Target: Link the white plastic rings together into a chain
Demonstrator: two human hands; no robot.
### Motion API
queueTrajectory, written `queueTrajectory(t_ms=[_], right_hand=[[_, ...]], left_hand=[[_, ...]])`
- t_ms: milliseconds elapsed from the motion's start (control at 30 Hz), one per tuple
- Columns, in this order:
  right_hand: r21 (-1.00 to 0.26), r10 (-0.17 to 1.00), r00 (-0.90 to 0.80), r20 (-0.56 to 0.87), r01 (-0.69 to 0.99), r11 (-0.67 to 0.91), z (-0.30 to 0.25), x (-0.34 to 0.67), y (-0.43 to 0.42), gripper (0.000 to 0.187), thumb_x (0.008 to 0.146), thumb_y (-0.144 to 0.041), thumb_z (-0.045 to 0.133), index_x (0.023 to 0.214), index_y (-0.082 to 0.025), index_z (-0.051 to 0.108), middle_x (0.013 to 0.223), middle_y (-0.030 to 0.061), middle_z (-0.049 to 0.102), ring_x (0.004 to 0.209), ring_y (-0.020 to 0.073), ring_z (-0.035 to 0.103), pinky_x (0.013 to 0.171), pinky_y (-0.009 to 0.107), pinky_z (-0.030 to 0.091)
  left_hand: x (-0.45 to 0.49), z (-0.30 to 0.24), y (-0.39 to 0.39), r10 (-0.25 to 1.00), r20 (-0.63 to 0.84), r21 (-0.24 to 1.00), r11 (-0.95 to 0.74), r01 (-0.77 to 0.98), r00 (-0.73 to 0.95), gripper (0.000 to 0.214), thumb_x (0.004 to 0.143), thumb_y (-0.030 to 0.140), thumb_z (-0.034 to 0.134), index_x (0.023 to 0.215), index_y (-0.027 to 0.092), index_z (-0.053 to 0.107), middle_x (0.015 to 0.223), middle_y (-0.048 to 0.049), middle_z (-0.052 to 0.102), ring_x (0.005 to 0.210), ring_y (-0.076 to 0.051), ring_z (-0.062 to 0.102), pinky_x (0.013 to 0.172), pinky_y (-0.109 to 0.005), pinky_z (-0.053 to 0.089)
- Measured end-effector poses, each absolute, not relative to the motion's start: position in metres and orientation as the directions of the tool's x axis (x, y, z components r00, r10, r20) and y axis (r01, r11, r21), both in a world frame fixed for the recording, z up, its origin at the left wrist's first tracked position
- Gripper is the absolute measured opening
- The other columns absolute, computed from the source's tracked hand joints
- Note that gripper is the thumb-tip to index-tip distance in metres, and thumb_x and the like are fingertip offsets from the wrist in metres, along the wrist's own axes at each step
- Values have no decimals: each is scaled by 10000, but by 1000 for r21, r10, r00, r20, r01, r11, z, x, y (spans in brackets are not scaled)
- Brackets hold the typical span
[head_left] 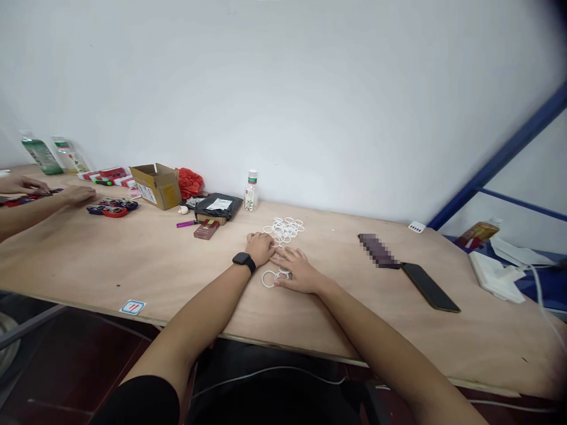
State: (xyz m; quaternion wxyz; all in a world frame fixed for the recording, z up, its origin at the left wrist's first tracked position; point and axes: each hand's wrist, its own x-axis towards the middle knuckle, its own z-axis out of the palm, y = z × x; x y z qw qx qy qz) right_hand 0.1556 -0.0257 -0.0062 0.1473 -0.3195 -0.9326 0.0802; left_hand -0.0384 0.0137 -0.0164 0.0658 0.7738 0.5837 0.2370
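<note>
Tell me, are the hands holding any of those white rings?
It cannot be told for sure. The left hand is curled at the near edge of the white rings; the right hand lies flat over a few loose rings. No ring is lifted.

Your hands meet near the middle of the plywood desk. Your left hand, a black watch on its wrist, lies curled at the near edge of a heap of white rings. Your right hand lies flat, fingers spread over a few loose rings. To the right lies a dark phone; behind stands a small bottle. At far left, a co-worker's hands rest near coloured spinners.
</note>
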Motion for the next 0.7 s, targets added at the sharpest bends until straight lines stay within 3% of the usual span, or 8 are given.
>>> queueTrajectory(t_ms=[167, 300, 400, 533, 700], right_hand=[[-275, 645, -734, 210, 589, 760, -12, 166, -12, 346, 910, -384, 509, 1218, -306, 644, 1372, 83, 535, 1276, 289, 452, 1053, 504, 324], [-273, 708, -665, 236, 654, 705, -11, 185, 1, 321, 899, -277, 503, 1172, -285, 671, 1281, 82, 603, 1204, 267, 522, 1029, 491, 363], [-305, 736, -629, 250, 670, 677, -8, 190, 1, 363, 925, -309, 477, 1258, -254, 611, 1298, 98, 589, 1204, 260, 520, 1029, 476, 373], [-309, 643, -714, 276, 568, 763, -5, 171, -15, 462, 938, -437, 477, 1367, -269, 507, 1384, 111, 510, 1262, 257, 459, 1053, 455, 357], [-262, 491, -831, 262, 428, 865, -3, 146, -25, 298, 938, -365, 497, 1173, -289, 663, 1343, 76, 540, 1252, 241, 461, 1050, 425, 353]], left_hand=[[-41, -16, 15, 948, 282, 368, -251, 896, 149, 225, 809, 398, 601, 751, 195, 679, 975, -102, 681, 1010, -292, 539, 927, -466, 293], [-41, -15, 14, 948, 288, 367, -241, 898, 137, 235, 849, 382, 558, 767, 195, 673, 1000, -107, 663, 1027, -293, 537, 907, -453, 307], [-39, -14, 13, 951, 295, 408, -213, 888, 93, 254, 888, 379, 506, 813, 186, 653, 1034, -107, 652, 1024, -278, 545, 899, -432, 325], [-35, -18, 16, 958, 288, 519, -165, 839, 10, 259, 928, 375, 446, 888, 189, 621, 1042, -92, 652, 1017, -253, 561, 871, -394, 362], [-36, -20, 19, 937, 348, 624, -217, 751, -18, 226, 935, 350, 435, 903, 192, 593, 1001, -70, 667, 981, -218, 580, 861, -353, 391]])
